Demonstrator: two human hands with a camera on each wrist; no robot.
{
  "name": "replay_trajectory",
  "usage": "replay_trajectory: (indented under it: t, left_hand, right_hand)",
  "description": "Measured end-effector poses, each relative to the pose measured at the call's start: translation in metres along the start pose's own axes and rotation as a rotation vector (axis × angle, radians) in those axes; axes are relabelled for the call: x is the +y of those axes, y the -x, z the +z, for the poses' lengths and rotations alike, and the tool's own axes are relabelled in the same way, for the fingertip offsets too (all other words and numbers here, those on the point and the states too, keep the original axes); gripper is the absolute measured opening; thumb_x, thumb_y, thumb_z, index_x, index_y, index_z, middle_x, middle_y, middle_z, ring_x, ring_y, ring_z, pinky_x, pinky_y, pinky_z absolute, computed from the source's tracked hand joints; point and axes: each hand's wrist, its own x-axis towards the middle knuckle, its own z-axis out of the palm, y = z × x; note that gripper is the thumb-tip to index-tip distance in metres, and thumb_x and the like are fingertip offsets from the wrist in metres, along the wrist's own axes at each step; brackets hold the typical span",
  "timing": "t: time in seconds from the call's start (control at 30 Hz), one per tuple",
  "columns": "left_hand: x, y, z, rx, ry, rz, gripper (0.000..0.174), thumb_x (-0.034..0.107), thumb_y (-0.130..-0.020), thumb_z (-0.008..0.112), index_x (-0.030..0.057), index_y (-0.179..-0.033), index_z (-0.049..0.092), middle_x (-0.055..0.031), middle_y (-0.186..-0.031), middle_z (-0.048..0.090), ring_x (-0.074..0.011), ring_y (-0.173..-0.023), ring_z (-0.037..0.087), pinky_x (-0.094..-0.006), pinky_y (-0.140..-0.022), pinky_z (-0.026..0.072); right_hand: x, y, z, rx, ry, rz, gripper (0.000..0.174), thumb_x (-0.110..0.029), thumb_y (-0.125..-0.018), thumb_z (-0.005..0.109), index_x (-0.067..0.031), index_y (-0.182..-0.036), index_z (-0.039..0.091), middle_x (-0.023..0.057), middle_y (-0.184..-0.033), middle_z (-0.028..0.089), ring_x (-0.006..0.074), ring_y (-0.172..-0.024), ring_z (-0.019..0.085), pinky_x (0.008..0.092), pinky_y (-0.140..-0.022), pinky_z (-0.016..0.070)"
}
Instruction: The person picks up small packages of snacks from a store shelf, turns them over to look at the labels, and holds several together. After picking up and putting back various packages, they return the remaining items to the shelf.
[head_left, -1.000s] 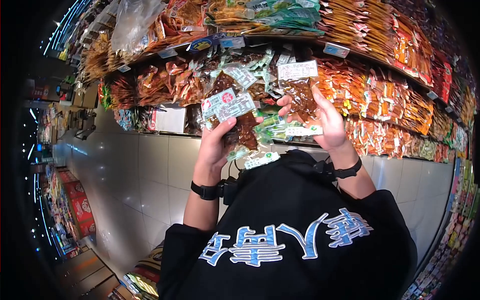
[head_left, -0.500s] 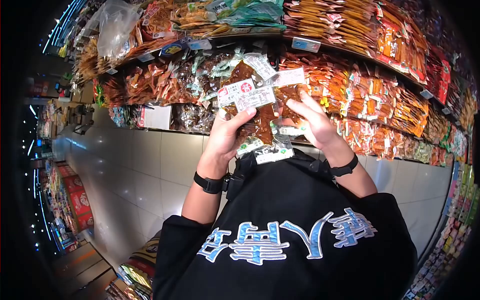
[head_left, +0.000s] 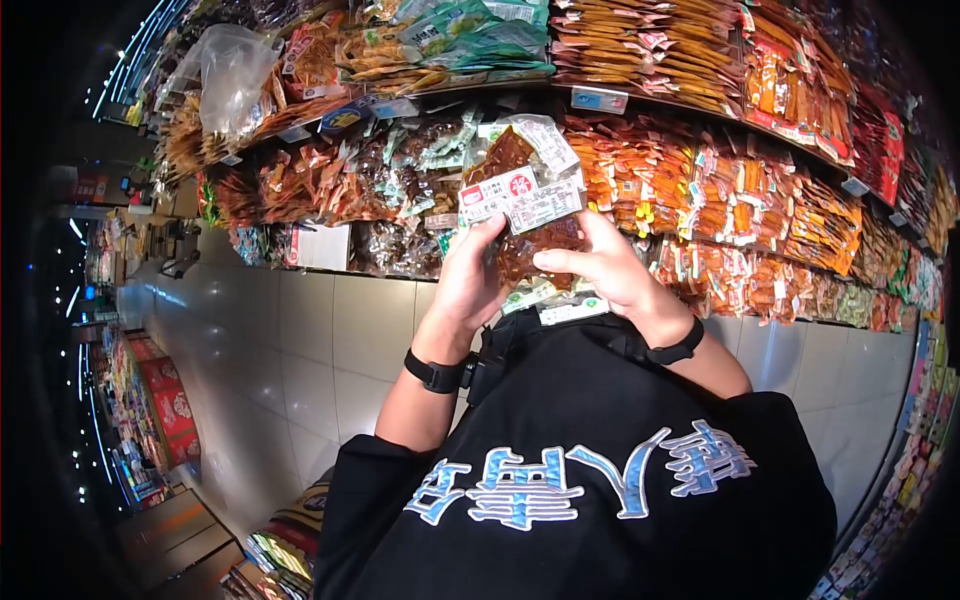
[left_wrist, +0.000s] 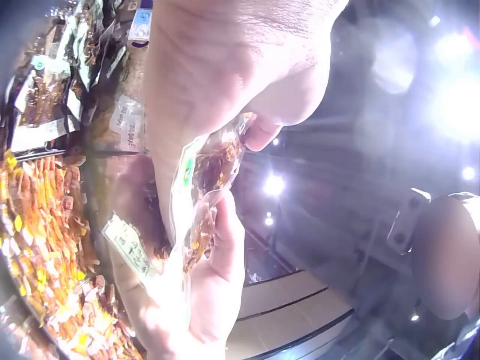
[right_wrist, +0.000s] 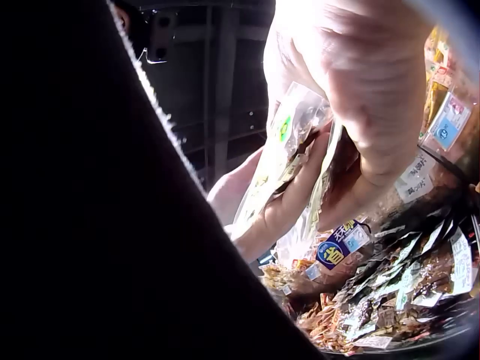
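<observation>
While the person stands before shelves (head_left: 690, 108) full of packaged food, both hands are together on a small stack of clear packets (head_left: 505, 158) with brown contents, held in the air above the chest. The left hand (head_left: 468, 278) grips the packets from their left side, and its thumb lies on the front, just at the lower edge of the white label (head_left: 538, 202). The right hand (head_left: 615, 272) holds them at the right side, with the thumb pressing on the brown part below this label. In the left wrist view, the packets are seen from the edge, between the two hands, and the fingers are bent around them. How many packets there are, I cannot tell exactly, but at least two lower ends show, one beside the other. Behind the packets, the middle shelf carries orange packages (head_left: 725, 180) to the right and dark packages (head_left: 400, 165) to the left. Green packages (head_left: 480, 42) lie on the shelf above, and a see-through plastic bag (head_left: 230, 85) is at its left part. A black band (head_left: 435, 375) is around the left wrist.
</observation>
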Motion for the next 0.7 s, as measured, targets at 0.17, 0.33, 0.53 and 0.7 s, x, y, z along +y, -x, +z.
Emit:
replay_trajectory:
  t: [0.17,0.33,0.53,0.7]
  left_hand:
    - [0.001,-0.001,0.002,0.033,-0.045,0.068,0.038,0.018,-0.099,0.048,-0.0028,-0.131,0.048,-0.0161,-0.124,0.059,-0.0269,-0.111,0.061,-0.0415,-0.095,0.0526]
    - [0.015,0.000,-0.008,-0.022,-0.083,0.121,0.044,0.019,-0.101,0.044,-0.0037,-0.138,0.038,-0.0247,-0.129,0.055,-0.0382,-0.116,0.058,-0.0530,-0.093,0.0535]
    - [-0.008,-0.013,0.001,0.142,-0.213,0.273,0.037,0.013,-0.101,0.044,-0.0005,-0.135,0.044,-0.0192,-0.129,0.057,-0.0306,-0.114,0.060,-0.0457,-0.094,0.0542]
    - [-0.024,-0.021,0.000,0.109,-0.161,0.275,0.040,0.030,-0.104,0.037,0.0073,-0.137,0.044,-0.0087,-0.133,0.054,-0.0204,-0.122,0.052,-0.0360,-0.104,0.0420]
  right_hand:
    - [-0.005,0.000,-0.010,-0.018,-0.047,0.011,0.038,-0.002,-0.087,0.064,0.0017,-0.124,0.056,0.0091,-0.111,0.066,0.0146,-0.098,0.063,0.0291,-0.087,0.0492]
    - [-0.006,-0.004,-0.028,0.197,-0.119,-0.073,0.029,-0.004,-0.094,0.058,0.0028,-0.121,0.054,0.0107,-0.111,0.065,0.0195,-0.101,0.064,0.0340,-0.086,0.0536]
    - [0.012,-0.021,0.012,0.185,0.156,-0.474,0.046,0.000,-0.094,0.053,0.0016,-0.138,0.038,0.0166,-0.127,0.055,0.0230,-0.109,0.059,0.0344,-0.095,0.0472]
    - [0.022,-0.027,0.027,0.232,1.130,-0.684,0.062,-0.012,-0.086,0.062,-0.0015,-0.142,0.037,0.0238,-0.138,0.041,0.0405,-0.126,0.042,0.0466,-0.108,0.0340]
